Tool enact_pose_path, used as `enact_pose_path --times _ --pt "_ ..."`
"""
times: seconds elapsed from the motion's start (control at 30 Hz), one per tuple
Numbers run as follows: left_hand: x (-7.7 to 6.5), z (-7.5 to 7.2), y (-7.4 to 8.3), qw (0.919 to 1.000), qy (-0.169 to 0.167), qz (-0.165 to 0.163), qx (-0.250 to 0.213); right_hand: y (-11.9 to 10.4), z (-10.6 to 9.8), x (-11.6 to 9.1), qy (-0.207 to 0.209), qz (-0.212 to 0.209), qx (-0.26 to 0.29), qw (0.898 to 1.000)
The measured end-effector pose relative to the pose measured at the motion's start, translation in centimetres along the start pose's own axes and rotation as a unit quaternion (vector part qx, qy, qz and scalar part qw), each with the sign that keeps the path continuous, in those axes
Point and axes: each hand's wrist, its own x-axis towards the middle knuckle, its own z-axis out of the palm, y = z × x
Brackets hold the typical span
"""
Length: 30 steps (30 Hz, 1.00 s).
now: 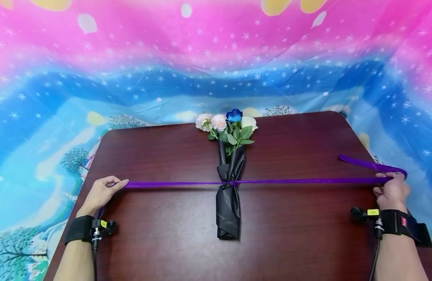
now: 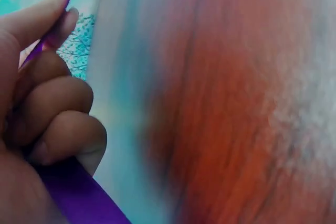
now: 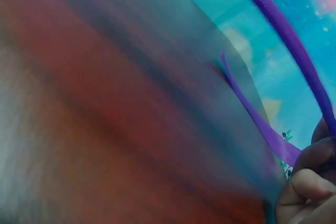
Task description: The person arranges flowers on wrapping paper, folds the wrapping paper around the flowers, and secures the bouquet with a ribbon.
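Observation:
A bouquet wrapped in black paper lies on the table, with pink, white and blue flowers at its far end. Round its middle runs a purple ribbon, knotted or crossed there; which one I cannot tell. Both ribbon halves stretch straight out sideways. My left hand pinches one half between thumb and forefinger at the table's left side, and the tail passes through its curled fingers. At the right edge my right hand grips the other half, whose loose end loops back over the table.
The dark red-brown table has rounded far corners. A printed cloth in pink and blue hangs behind and around it. Each wrist wears a black strap with a small camera and a cable.

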Motion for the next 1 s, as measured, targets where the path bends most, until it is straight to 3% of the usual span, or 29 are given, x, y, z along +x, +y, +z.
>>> enact_pose_path --times 0.17,0.4,0.5,0.7,0.83,1.0 --pt "-0.1 0.0 0.5 0.9995 0.028 0.011 0.004 0.2 0.0 -0.1 -0.033 0.001 -0.001 0.999" --pt "-0.1 0.6 0.6 0.9932 0.054 0.074 0.073 1.2 0.1 -0.5 -0.084 0.014 0.039 0.996" --pt "-0.2 1.0 0.6 0.9878 0.091 0.091 0.087 1.4 0.8 -0.8 -0.072 -0.002 0.044 0.996" --pt "-0.3 1.5 1.1 0.9795 0.167 0.081 0.078 2.0 2.1 -1.5 -0.007 -0.067 0.028 0.997" --pt "-0.2 1.8 2.0 0.9796 0.169 0.097 0.049 2.3 3.0 -1.9 0.026 -0.128 0.016 0.991" --pt "-0.4 2.2 3.9 0.9789 0.158 0.125 0.038 3.1 4.4 -2.4 0.005 -0.172 -0.009 0.985"
